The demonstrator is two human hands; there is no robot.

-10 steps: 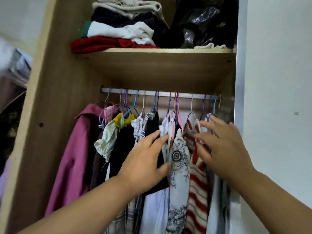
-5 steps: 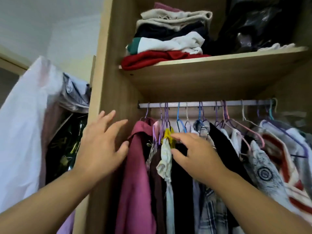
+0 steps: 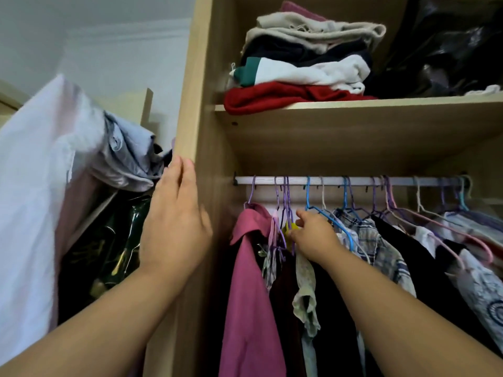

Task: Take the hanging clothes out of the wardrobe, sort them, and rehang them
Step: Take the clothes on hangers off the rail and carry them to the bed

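The left hand (image 3: 174, 227) is laid open on the wardrobe's left edge (image 3: 187, 77). The right hand (image 3: 313, 238) is pinched on soft, light clothes (image 3: 304, 295) near the rail's left end (image 3: 245, 180); hanger hooks are judged the best hold.

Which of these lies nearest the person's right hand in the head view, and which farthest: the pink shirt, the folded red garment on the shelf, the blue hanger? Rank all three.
From the right hand:
1. Blue hanger, passing right beside the fingers on the rail.
2. Pink shirt, hanging to the left, with a few hangers between.
3. Folded red garment, up on the shelf above the rail.
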